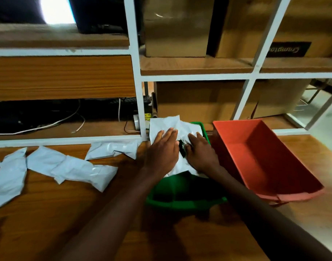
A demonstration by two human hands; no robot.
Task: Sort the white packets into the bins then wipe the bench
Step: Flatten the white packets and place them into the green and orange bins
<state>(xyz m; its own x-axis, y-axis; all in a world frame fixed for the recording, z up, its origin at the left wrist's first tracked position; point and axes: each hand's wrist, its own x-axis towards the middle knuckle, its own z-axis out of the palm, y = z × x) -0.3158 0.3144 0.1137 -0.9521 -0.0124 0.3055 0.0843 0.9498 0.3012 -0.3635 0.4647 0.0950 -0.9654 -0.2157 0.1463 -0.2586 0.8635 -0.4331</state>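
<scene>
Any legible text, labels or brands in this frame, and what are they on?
"Crompto", upside down and cut off by the rack post, on a black label on the upper right cardboard box.
Yellow sticker behind the white rack post: print too small to read.

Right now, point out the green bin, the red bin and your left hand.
green bin [180, 202]: head view, near rim.
red bin [265, 159]: head view, inner floor.
left hand [161, 151]: head view, back of the hand.
</scene>
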